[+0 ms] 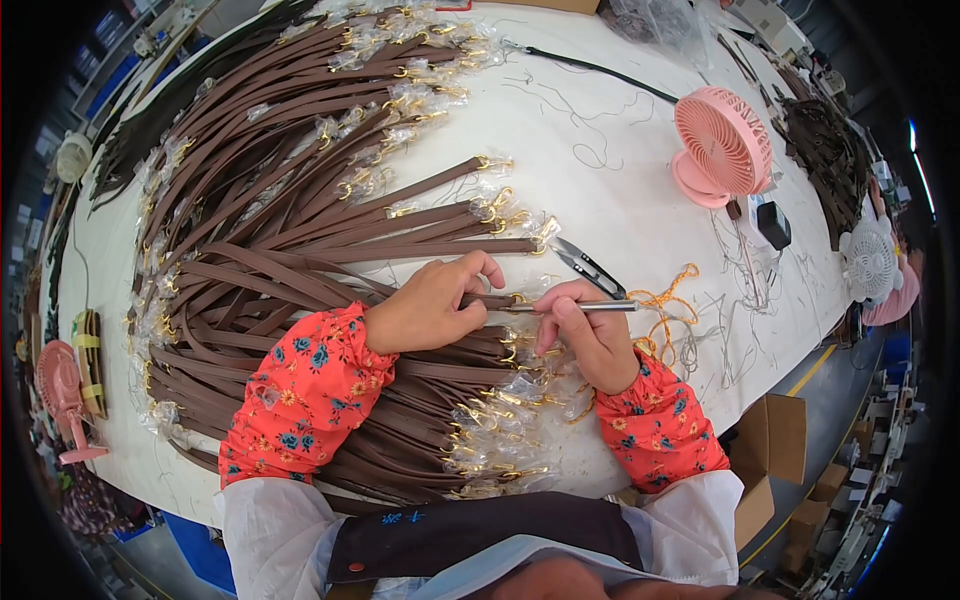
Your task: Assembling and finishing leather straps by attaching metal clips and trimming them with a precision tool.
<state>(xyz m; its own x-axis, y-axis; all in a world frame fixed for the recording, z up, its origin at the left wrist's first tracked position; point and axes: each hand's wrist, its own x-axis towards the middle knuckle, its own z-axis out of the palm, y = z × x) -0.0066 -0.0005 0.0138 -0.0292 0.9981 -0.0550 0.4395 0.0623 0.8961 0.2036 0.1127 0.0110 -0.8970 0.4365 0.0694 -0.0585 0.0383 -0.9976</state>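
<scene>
Above the bench [640, 240], the left hand [425, 305] pinches a brown strap [494, 299], contact partly hidden; the right hand [590, 338] grips a metal tool [612, 305] near the gold clasp [519, 298]. Clear wrappers [492, 424] obscure many others.

I see straps [270, 265] spread over the left and centre of the table [640, 215]. Snips [589, 262] lie right of centre, with cord [668, 299] just to their right; a fan [722, 140] stands upper right, a carton [783, 436] beyond the table edge, lower right.
</scene>
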